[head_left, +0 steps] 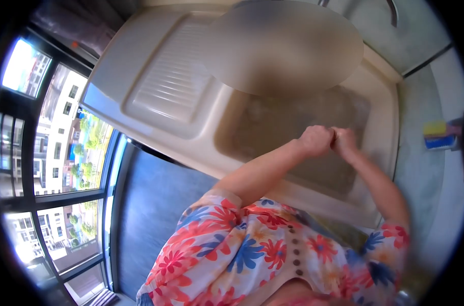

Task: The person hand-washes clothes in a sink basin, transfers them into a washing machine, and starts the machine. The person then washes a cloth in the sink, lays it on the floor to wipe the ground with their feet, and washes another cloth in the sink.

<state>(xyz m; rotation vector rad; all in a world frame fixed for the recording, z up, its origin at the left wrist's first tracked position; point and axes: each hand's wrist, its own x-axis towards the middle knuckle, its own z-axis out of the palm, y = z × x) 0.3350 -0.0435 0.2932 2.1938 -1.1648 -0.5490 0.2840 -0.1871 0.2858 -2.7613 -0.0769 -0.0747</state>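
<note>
My left hand (317,141) and my right hand (344,141) meet over the basin of a beige laundry sink (232,163). Both are closed into fists, knuckle to knuckle. Between them is a small dark patch, too little to name, and whatever the fingers may hold is hidden. Below the fists, the basin looks murky and greyish-brown, and I cannot make out what lies in it. A ribbed washboard (173,71) is moulded into the sink top to the left of the basin.
A large blurred oval hides the back of the sink. A metal tap (393,13) shows at the upper right. On the right, a yellow and blue item (438,135) is near the wall. Tall windows (63,153) line the left side.
</note>
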